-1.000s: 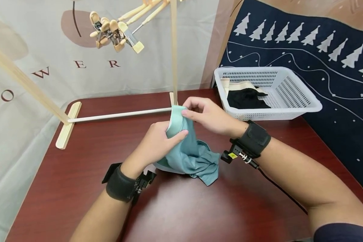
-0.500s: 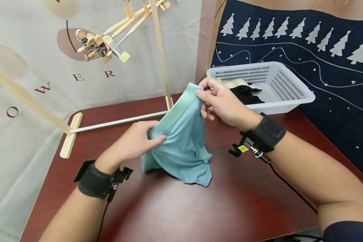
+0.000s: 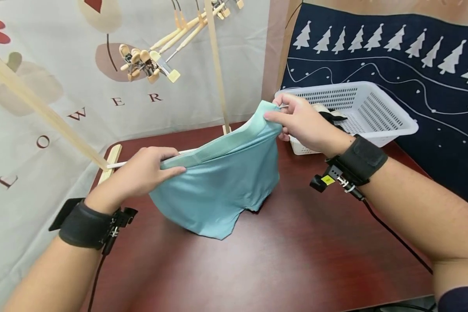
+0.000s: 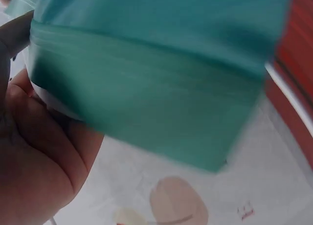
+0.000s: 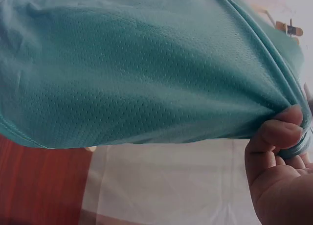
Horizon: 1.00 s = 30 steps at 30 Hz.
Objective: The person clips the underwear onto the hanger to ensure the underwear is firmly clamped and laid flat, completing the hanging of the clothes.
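Teal boxer briefs (image 3: 218, 186) hang stretched between both hands over the table, their lighter waistband (image 3: 228, 141) running up to the right. At the waistband's left end, my left hand (image 3: 146, 171) pinches the edge between thumb and fingers. My right hand (image 3: 304, 123) grips the other end, held higher and near the basket. In the left wrist view the waistband (image 4: 142, 98) is blurred beside the palm. The right wrist view has the perforated fabric (image 5: 137, 73) drawn into folds toward the pinching thumb and fingers. The leg openings hang low, close over the tabletop.
A white plastic basket (image 3: 398, 130) with black and cream cloth stands at the back right. Behind the briefs is a wooden rack with an upright post (image 3: 217, 65); wooden clip hangers (image 3: 140, 65) hang there. A dark red table (image 3: 296, 260) lies below.
The hands have moved apart, left hand going left and right hand going right and up. The bunched briefs have spread out wide, their waistband pulled into a long line.
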Motion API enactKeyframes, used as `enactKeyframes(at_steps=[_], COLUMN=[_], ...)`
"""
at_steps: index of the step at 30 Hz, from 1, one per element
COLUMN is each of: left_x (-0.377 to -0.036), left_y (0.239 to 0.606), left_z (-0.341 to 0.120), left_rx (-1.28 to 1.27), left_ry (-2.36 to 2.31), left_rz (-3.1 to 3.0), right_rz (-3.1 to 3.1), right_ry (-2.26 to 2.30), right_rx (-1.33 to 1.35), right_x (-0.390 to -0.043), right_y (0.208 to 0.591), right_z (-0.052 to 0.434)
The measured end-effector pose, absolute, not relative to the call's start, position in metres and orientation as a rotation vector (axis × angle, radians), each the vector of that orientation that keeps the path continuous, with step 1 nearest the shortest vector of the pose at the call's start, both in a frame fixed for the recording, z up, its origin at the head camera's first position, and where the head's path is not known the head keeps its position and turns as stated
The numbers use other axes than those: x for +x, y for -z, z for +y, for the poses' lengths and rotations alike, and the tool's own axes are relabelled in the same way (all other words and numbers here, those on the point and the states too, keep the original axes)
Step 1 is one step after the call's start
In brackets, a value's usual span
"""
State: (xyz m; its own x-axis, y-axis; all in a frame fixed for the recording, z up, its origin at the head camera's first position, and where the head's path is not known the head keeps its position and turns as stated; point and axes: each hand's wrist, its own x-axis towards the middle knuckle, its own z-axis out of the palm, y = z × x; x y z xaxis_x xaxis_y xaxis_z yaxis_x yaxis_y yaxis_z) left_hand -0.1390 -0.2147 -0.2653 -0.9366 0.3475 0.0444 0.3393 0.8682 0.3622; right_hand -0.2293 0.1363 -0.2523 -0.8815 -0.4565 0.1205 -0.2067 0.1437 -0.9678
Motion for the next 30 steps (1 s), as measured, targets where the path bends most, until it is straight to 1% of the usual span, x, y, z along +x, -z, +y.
enactKeyframes(at_steps=[7, 11, 14, 18, 23, 26, 30], left_x=[-0.145, -0.15, -0.154, -0.16, -0.169, -0.175, -0.183], left_y=[0.253, 0.249, 0.249, 0.247, 0.241, 0.237, 0.235], left_z=[-0.234, -0.244, -0.253, -0.262, -0.264, -0.261, -0.255], left_rx=[0.496, 0.461, 0.468, 0.466, 0.349, 0.236, 0.128], left_ry=[-0.431, -0.411, -0.481, -0.586, -0.69, -0.911, -1.355], left_rz=[3.067, 3.068, 3.083, 3.162, 3.283, 3.239, 3.047], right_rz=[2.461, 2.537, 2.513, 2.438, 2.207, 2.03, 1.887], right_ry=[1.549, 1.51, 1.564, 1.679, 1.928, 2.103, 2.276], right_rx=[-0.677, -0.729, -0.755, -0.698, -0.576, -0.543, -0.551], right_x=[-0.233, -0.238, -0.242, -0.245, -0.247, -0.247, -0.247], right_y=[0.249, 0.245, 0.242, 0.239, 0.238, 0.238, 0.237], right_z=[0.149, 0.155, 0.157, 0.158, 0.158, 0.155, 0.151])
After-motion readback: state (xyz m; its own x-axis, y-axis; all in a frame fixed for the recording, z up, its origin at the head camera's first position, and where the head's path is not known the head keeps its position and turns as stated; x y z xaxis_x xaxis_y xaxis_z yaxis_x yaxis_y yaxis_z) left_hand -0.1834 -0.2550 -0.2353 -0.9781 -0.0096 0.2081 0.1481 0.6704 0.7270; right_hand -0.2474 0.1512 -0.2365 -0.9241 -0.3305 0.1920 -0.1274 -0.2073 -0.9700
